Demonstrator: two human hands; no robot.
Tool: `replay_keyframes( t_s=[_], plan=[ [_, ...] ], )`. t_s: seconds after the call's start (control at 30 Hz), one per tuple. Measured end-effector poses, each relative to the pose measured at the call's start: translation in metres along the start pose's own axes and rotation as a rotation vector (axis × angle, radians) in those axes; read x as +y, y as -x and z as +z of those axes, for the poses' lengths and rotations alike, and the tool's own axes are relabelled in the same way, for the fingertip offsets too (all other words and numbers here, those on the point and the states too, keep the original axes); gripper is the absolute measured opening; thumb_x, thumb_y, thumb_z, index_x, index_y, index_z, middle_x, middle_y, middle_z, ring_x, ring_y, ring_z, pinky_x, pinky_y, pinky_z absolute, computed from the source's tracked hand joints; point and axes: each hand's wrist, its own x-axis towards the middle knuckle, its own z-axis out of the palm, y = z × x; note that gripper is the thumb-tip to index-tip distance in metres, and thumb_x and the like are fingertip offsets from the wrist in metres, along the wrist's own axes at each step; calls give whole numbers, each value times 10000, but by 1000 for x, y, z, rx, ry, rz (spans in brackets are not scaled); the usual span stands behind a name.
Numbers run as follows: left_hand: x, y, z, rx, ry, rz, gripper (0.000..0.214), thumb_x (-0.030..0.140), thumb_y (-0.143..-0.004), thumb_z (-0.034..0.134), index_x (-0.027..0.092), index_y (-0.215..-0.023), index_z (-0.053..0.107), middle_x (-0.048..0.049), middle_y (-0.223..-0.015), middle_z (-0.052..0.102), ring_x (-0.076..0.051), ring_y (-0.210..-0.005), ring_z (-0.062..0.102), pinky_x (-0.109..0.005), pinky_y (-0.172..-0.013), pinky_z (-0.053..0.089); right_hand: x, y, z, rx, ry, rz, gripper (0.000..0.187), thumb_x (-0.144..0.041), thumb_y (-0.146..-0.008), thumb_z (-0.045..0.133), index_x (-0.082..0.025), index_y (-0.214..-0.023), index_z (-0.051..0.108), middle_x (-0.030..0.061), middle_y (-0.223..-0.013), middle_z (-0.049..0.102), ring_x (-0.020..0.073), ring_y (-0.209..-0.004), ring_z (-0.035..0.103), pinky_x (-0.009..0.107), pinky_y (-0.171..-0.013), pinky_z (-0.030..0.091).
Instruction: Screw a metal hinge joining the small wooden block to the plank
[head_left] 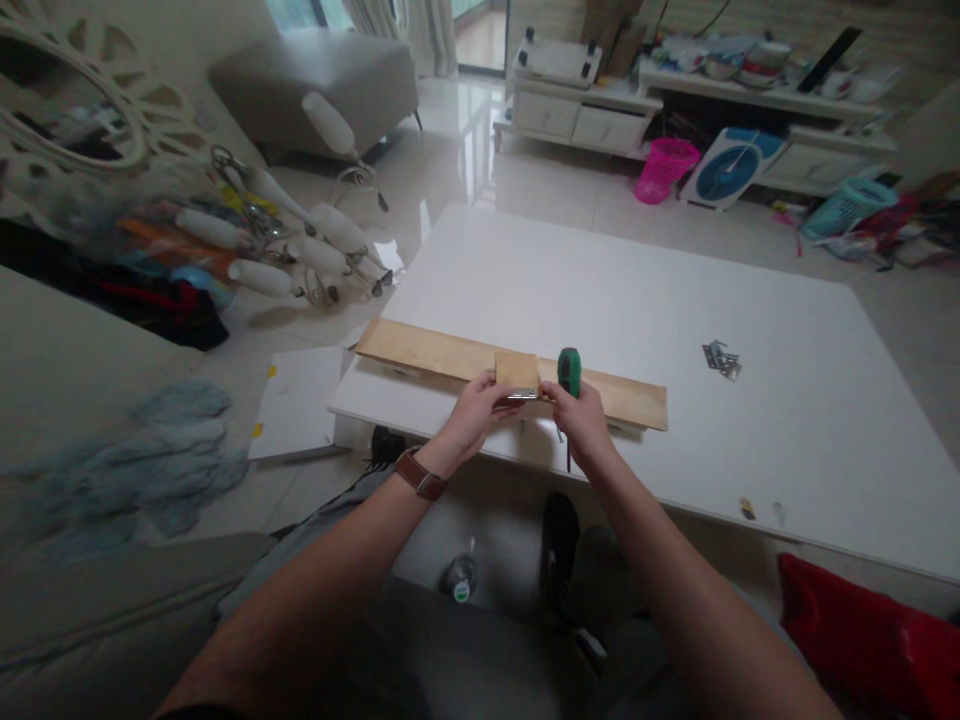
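Observation:
My left hand [476,410] grips a small square wooden block [516,369] from its left side. A shiny metal plate [523,394], perhaps a hinge or bracket, lies along the block's near edge by my thumb. My right hand [581,415] is closed around a screwdriver [569,370], its green handle up and its shaft pointing down toward the table edge. The thumb and forefinger of that hand are at the block's right corner. Behind the block, a long wooden board [427,350] lies across the white table [600,270].
Several metal plates and screws [721,360] lie on the table to the right. Two small items, one a yellow-black piece [746,508], sit near its front edge. On the floor are a plastic bottle [460,578] and a white panel [296,400]. A red cushion [862,630] is at the lower right.

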Motion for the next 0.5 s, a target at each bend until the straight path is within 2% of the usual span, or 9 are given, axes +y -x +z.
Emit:
replay_keyframes(
  t_s=[0.23, 0.37, 0.5],
  plan=[
    [-10, 2, 0, 71, 77, -32, 165, 133, -806, 729, 142, -961, 674, -116, -1008, 772, -180, -851, 709, -301, -759, 569, -3, -2, -3, -31, 225, -87, 296, -447, -704, 710, -227, -580, 555, -27, -567, 510, 158, -604, 424, 312, -589, 324],
    [-16, -3, 0, 98, 73, -28, 168, 73, -771, 703, 137, -924, 671, -97, -958, 755, -151, -781, 673, -276, -712, 543, -5, -2, -1, -24, 258, -96, 262, -422, -716, 680, -231, -584, 560, -17, -573, 523, 167, -609, 430, 319, -594, 320],
    [-20, -7, -2, 127, 4, -27, 94, 65, -778, 672, 116, -856, 680, -63, -811, 708, -121, -680, 625, -245, -654, 508, -9, -1, -3, 10, 268, -122, 282, -427, -730, 666, -242, -579, 515, -21, -568, 507, 165, -600, 422, 327, -604, 312]
  ],
)
